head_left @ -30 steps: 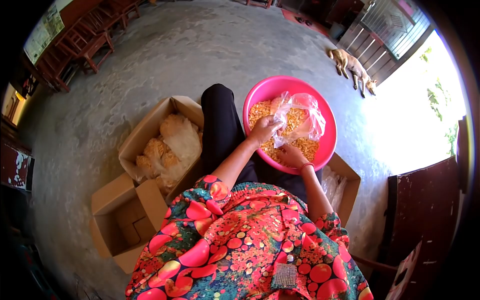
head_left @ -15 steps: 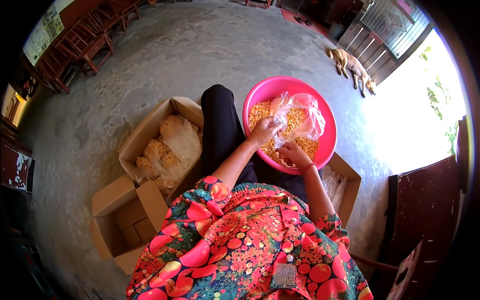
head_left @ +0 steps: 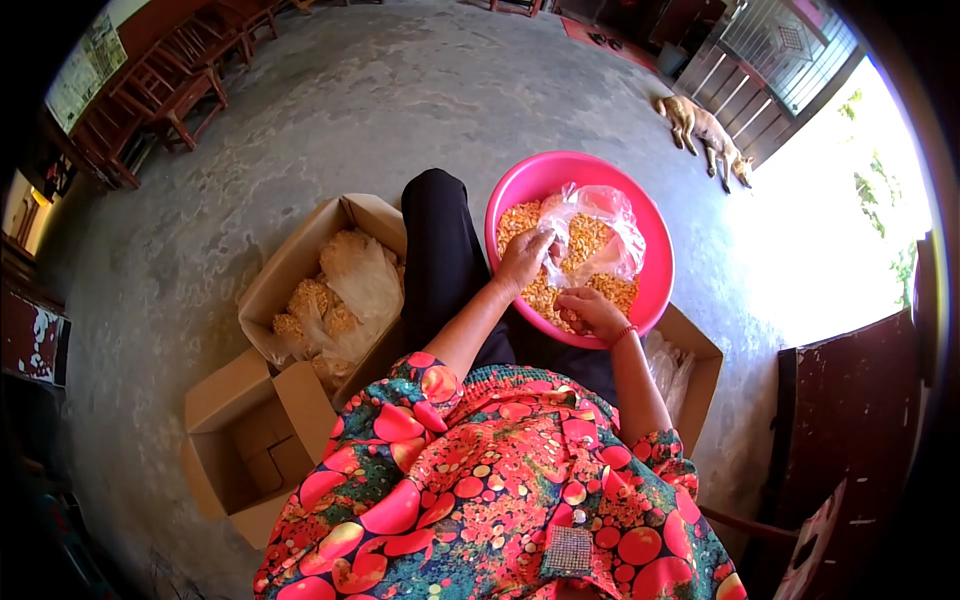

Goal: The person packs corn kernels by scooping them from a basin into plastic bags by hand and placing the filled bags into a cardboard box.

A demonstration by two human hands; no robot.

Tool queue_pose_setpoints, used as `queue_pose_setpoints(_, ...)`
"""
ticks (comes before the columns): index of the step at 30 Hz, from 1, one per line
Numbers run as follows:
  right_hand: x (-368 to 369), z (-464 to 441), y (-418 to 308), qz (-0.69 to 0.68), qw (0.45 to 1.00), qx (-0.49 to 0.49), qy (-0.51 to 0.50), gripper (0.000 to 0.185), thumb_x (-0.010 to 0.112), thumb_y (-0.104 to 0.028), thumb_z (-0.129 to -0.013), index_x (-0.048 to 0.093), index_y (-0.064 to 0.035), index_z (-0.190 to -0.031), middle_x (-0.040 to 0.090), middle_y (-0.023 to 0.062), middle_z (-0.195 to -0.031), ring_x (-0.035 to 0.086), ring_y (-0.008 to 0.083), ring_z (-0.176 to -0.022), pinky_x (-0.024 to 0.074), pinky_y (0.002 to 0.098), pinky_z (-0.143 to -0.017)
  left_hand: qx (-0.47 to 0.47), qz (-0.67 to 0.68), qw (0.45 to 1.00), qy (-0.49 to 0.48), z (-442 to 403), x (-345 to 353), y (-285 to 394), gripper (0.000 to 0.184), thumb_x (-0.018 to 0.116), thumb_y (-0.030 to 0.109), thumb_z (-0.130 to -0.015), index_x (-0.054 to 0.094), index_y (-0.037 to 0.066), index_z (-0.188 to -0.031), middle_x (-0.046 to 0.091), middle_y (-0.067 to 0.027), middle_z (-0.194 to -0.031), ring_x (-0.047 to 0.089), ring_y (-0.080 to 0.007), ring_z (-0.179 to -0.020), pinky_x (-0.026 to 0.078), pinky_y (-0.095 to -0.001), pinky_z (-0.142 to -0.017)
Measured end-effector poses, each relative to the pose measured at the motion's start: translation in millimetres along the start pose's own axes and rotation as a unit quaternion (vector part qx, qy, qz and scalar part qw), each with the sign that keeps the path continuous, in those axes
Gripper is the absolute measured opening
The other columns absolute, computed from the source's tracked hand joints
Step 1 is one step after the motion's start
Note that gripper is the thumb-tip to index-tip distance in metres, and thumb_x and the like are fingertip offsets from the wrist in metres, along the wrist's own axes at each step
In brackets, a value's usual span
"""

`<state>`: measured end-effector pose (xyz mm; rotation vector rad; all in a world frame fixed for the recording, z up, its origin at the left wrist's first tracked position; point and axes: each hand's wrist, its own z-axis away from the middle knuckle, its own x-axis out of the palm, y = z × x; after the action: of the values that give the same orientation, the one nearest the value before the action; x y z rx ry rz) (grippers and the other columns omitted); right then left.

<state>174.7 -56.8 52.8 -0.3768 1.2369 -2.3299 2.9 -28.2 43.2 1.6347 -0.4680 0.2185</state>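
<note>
A pink basin [head_left: 657,270] stands over my lap, with loose yellow-orange corn kernels [head_left: 587,240] in it. On top of the kernels lies a clear plastic bag [head_left: 620,215], its edge drawn toward me. My left hand [head_left: 526,260] is closed on the bag's near left edge. My right hand [head_left: 592,312], with a red band at the wrist, is low over the kernels near the basin's front rim. Its fingers are pinched together at the bag's lower edge; whether they grip the plastic or some kernels is hard to make out.
Left of my knee, a cardboard box [head_left: 262,300] holds plastic bags of yellow pieces. Another open box [head_left: 205,470] sits in front of it. A third box [head_left: 708,365] with clear bags is at my right. A dog [head_left: 703,130] lies by the door; wooden chairs [head_left: 170,95] line the left wall.
My right hand has shifted slightly, its fingers now a little more turned toward the left. The left hand still holds the bag, which has moved only slightly.
</note>
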Motion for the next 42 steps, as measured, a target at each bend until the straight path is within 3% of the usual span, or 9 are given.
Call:
queue_pose_setpoints(10,-2.5,6.5,-1.9,-0.170,0.983,-0.035,-0.061,0.017,0.045,-0.021,-0.084,0.050,-0.0052,-0.082,0.040,-0.0022,-0.057,0.026,0.0030,-0.035,0.0189,0.0167,-0.031,0.022,0.019,1.000,-0.008,0.1,-0.8,2.1,0.025,0.043,0.021,-0.086,0.052,0.002,-0.073,0.052,-0.0031,-0.063,0.051,-0.0093,-0.055,0.041,-0.0217,-0.051)
queue_pose_setpoints(19,-17.2,-8.1,-18.1,-0.256,0.961,-0.069,0.076,0.016,0.046,-0.019,-0.084,0.049,-0.0041,-0.081,0.041,-0.0017,-0.058,0.027,0.0030,-0.038,0.0216,0.0155,-0.033,-0.005,-0.062,0.998,-0.028,0.4,1.1,-1.0,0.012,0.048,0.011,-0.082,0.054,0.002,-0.077,0.053,0.0002,-0.065,0.049,-0.0062,-0.057,0.042,-0.0208,-0.056)
queue_pose_setpoints(23,-26.1,-30.5,-33.8,-0.290,0.932,-0.132,0.174,0.021,0.047,-0.017,-0.082,0.052,-0.0010,-0.094,0.050,0.0038,-0.072,0.044,0.0103,-0.054,0.0339,0.0164,-0.045,-0.009,-0.088,0.996,-0.031,0.3,0.4,-1.1,0.012,0.048,0.011,-0.081,0.055,0.002,-0.079,0.053,0.0004,-0.066,0.049,-0.0059,-0.058,0.042,-0.0207,-0.057)
queue_pose_setpoints(25,-23.8,-27.6,-47.3,-0.299,0.925,-0.183,0.148,0.028,0.048,-0.019,-0.081,0.051,-0.0010,-0.101,0.053,0.0071,-0.084,0.049,0.0144,-0.067,0.0394,0.0190,-0.053,-0.008,-0.091,0.996,-0.024,0.7,1.6,-0.2,0.012,0.049,0.012,-0.081,0.055,0.001,-0.080,0.054,0.0001,-0.067,0.049,-0.0057,-0.058,0.042,-0.0207,-0.056)
queue_pose_setpoints(27,-22.1,-19.9,-57.5,-0.028,0.935,-0.247,0.254,0.027,0.048,-0.020,-0.081,0.051,-0.0032,-0.101,0.055,0.0091,-0.087,0.053,0.0150,-0.079,0.0440,0.0244,-0.067,-0.003,-0.100,0.995,-0.024,0.6,1.5,0.0,0.013,0.049,0.013,-0.082,0.056,0.001,-0.081,0.054,0.0000,-0.068,0.049,-0.0057,-0.059,0.042,-0.0207,-0.056)
queue_pose_setpoints(28,-19.6,-15.1,-59.9,0.012,0.927,-0.238,0.288,0.022,0.046,-0.018,-0.082,0.052,-0.0054,-0.099,0.056,0.0069,-0.084,0.054,0.0129,-0.073,0.0445,0.0233,-0.064,0.003,-0.110,0.994,-0.024,-0.1,1.6,-0.2,0.014,0.049,0.013,-0.082,0.056,0.001,-0.081,0.054,0.0000,-0.068,0.049,-0.0057,-0.059,0.042,-0.0207,-0.056)
queue_pose_setpoints(31,-22.5,-8.9,-49.7,-0.130,0.952,-0.227,0.156,0.019,0.044,-0.014,-0.082,0.054,-0.0037,-0.094,0.055,0.0036,-0.076,0.051,0.0094,-0.064,0.0425,0.0201,-0.055,-0.004,-0.068,0.998,-0.011,-0.4,0.4,-1.9,0.018,0.048,0.017,-0.083,0.057,0.001,-0.081,0.055,-0.0005,-0.067,0.050,-0.0064,-0.059,0.042,-0.0205,-0.056)
queue_pose_setpoints(36,-13.3,6.0,-21.5,0.077,0.983,-0.127,0.111,0.022,0.044,-0.019,-0.085,0.051,-0.0071,-0.102,0.053,0.0006,-0.057,0.046,0.0050,-0.043,0.0375,0.0176,-0.041,0.030,0.016,0.999,0.018,-0.7,-0.1,0.5,0.025,0.047,0.022,-0.084,0.057,0.001,-0.076,0.055,-0.0024,-0.064,0.051,-0.0086,-0.057,0.042,-0.0216,-0.055)
queue_pose_setpoints(42,-2.9,3.7,-9.7,0.154,0.971,-0.064,0.169,0.032,0.048,-0.020,-0.081,0.047,-0.0062,-0.109,0.057,0.0034,-0.074,0.053,0.0091,-0.057,0.0426,0.0202,-0.046,0.009,0.090,0.994,0.064,-1.5,1.9,5.8,0.030,0.046,0.026,-0.084,0.056,0.000,-0.073,0.055,-0.0034,-0.063,0.052,-0.0100,-0.055,0.043,-0.0231,-0.055)
